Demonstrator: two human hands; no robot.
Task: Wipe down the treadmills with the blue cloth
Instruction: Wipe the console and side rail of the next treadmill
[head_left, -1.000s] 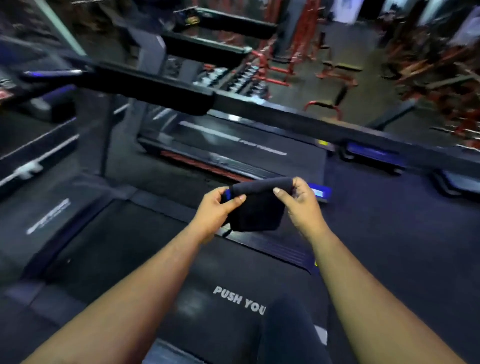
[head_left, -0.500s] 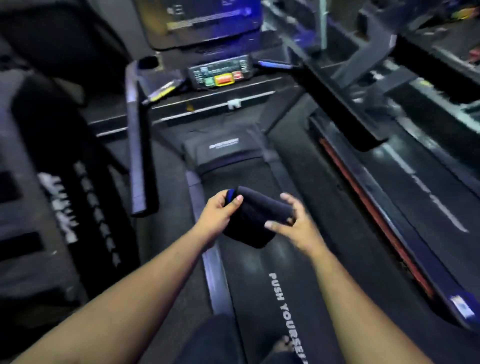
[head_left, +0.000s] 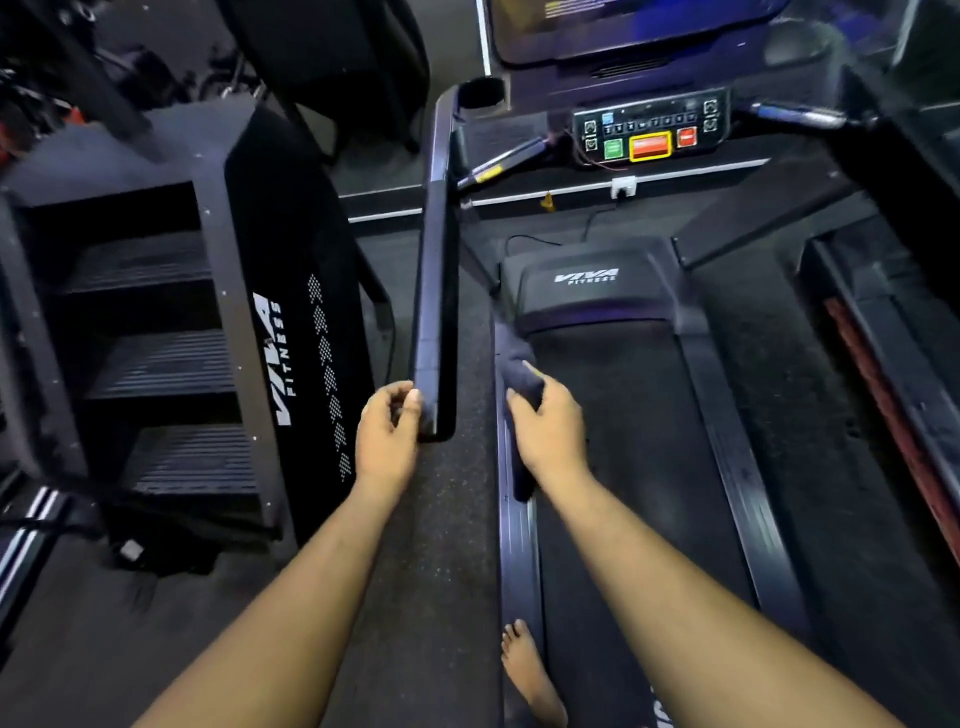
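The treadmill (head_left: 618, 415) is being viewed lengthwise, with its control panel (head_left: 649, 130) lying at the far end above the motor cover (head_left: 597, 283), and a screen (head_left: 623, 26) standing behind the panel. The left handrail (head_left: 436, 291) is running along the treadmill's left side, its near end being touched by the left hand (head_left: 387, 436), while the right hand (head_left: 548, 431) is holding the cloth (head_left: 517, 369) over the left side rail (head_left: 514, 545), a bare foot (head_left: 530, 675) resting nearer on that same rail. A stepped machine (head_left: 171, 332) is standing to the left of the handrail.
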